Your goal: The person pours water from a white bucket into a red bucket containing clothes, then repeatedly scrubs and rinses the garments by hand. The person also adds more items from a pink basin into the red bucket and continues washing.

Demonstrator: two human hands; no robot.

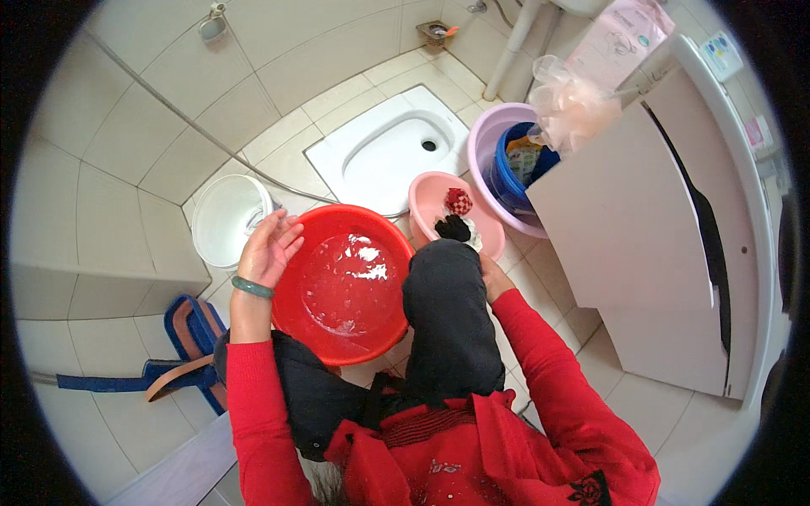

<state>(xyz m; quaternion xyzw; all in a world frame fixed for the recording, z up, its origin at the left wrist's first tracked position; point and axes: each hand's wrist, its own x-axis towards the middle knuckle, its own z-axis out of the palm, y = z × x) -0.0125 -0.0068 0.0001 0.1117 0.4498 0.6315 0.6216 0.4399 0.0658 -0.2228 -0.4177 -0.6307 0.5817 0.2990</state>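
I crouch over a red basin [291, 308] holding water on the tiled floor. My left hand [272, 246] hovers over the basin's left rim, fingers spread, holding nothing; a green bangle sits on the wrist. My right hand [492, 274] reaches past my black-trousered knee toward the small pink basin [422, 202]; its fingers are hidden behind the knee. The pink basin holds a red patterned cloth [458, 201] and a dark cloth [454, 228].
A white bucket [221, 221] stands left of the red basin. A white squat toilet pan [388, 152] lies behind. A lilac basin [485, 143] holds a blue bucket [508, 179]. A white washing machine [650, 228] stands right; a mesh sponge [569, 105] rests on it.
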